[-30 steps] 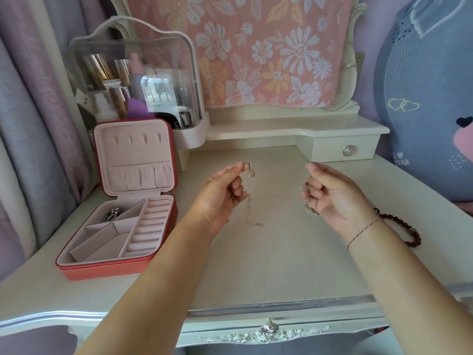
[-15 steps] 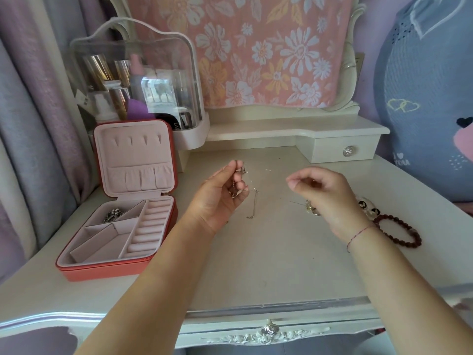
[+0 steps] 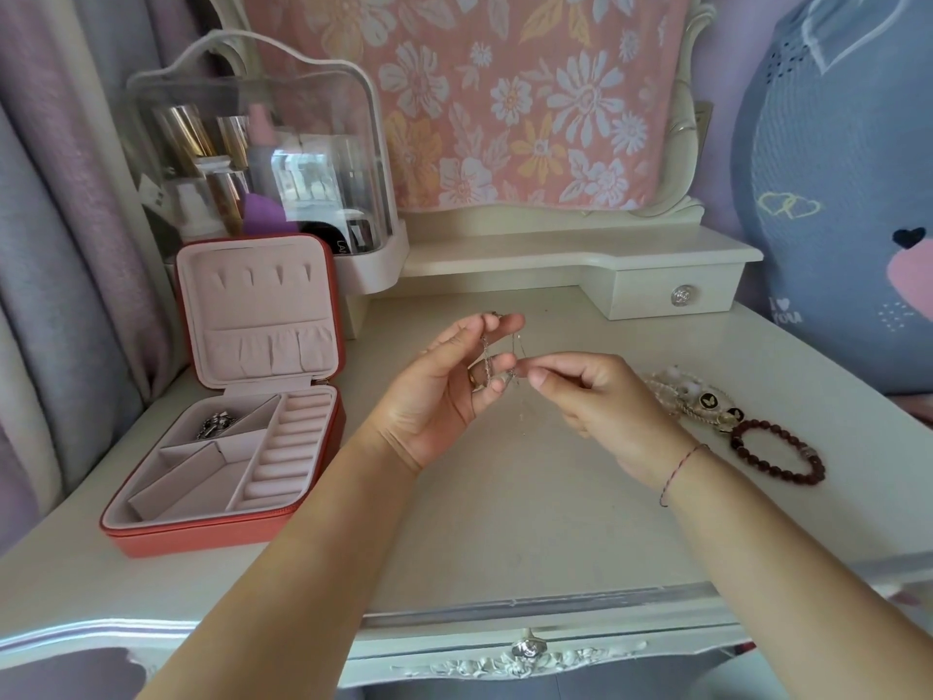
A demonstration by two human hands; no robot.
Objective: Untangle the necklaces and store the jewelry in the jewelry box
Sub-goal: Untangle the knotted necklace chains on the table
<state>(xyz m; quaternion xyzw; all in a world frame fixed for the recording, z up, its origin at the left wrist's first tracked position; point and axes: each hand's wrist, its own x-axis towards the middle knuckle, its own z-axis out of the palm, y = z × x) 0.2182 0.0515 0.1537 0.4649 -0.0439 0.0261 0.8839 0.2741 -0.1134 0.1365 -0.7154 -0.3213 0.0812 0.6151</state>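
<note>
A thin silver necklace chain (image 3: 487,358) hangs from my left hand (image 3: 444,391), pinched between thumb and fingertips above the dresser top. My right hand (image 3: 601,401) has come up close and pinches a fine strand of the same chain (image 3: 517,368) beside my left fingers. The red jewelry box (image 3: 222,535) stands open at the left, pink-lined, with a silver piece (image 3: 217,425) in its back left compartment. A pearl and gold piece (image 3: 691,396) and a dark red bead bracelet (image 3: 777,449) lie on the dresser at the right, partly behind my right hand.
A clear cosmetics case (image 3: 262,159) with bottles stands behind the box. A small drawer unit (image 3: 676,295) sits at the back right, and a big blue plush (image 3: 838,194) leans at the right edge. The cream dresser top (image 3: 505,522) reaches to the front edge.
My right hand moved left from well apart to meet my left hand and took hold of the chain. My left hand stayed in place holding the necklace.
</note>
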